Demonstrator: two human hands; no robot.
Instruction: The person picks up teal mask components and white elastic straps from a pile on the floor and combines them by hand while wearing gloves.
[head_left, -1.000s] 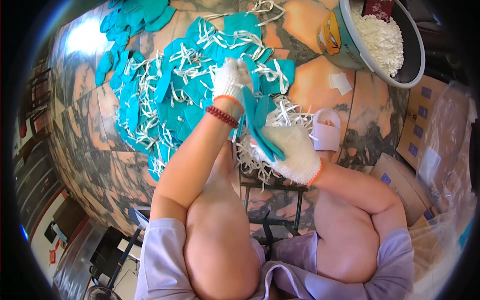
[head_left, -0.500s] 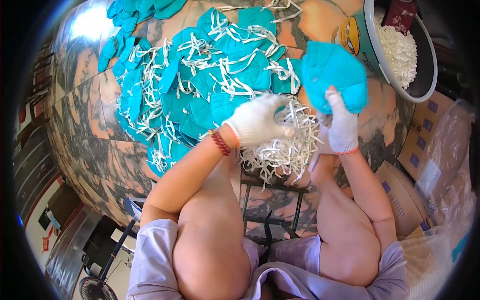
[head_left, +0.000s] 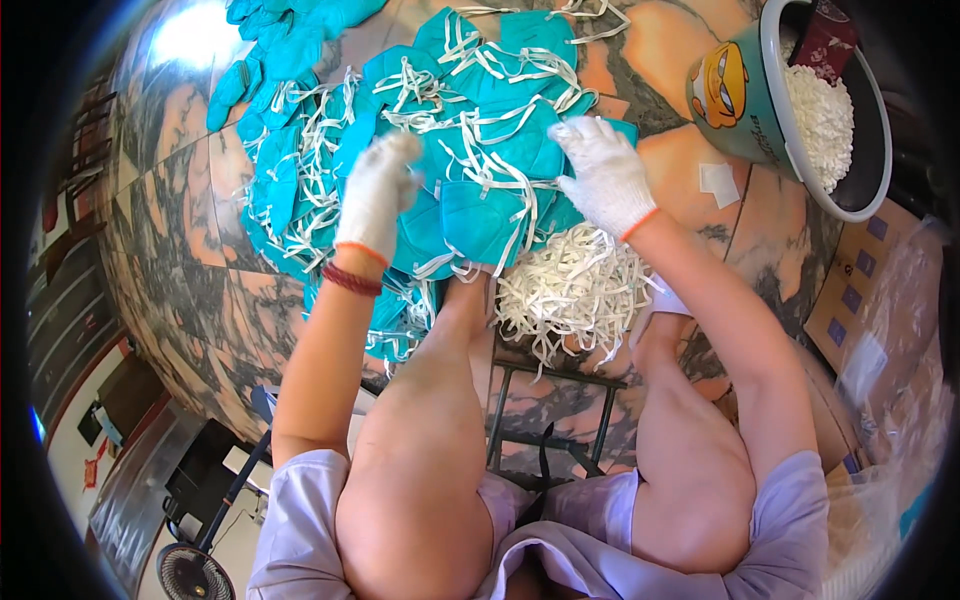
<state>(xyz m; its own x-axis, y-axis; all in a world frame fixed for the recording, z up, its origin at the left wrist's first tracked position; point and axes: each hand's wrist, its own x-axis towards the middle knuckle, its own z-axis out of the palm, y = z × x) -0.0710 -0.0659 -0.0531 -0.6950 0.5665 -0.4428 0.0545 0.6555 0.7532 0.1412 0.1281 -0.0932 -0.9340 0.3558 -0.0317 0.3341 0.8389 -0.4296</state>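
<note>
A broad heap of teal face masks (head_left: pixel 492 222) with white straps lies on the floor ahead. Over its left part is my left hand (head_left: pixel 380 195) in a white knit glove, its curled fingers smeared by motion. I cannot make out anything in them. At the heap's right edge my right hand (head_left: pixel 605 175), gloved the same way, has its fingers apart and reaching onto the masks. No stack shows in it. Between my feet, just below the right hand, sits a tangled pile of loose white straps (head_left: pixel 575 295).
A teal bucket (head_left: pixel 740 105) with white bits (head_left: pixel 818 125) inside tilts at the far right. A small white square (head_left: pixel 718 183) lies on the marble floor beside it. More masks (head_left: pixel 290 40) are at the far left; cardboard boxes (head_left: pixel 850 270) and clear plastic stand on the right.
The stack of teal masks has left my right hand, which moved left to the heap and opened. My left hand swung left and away from the strap pile.
</note>
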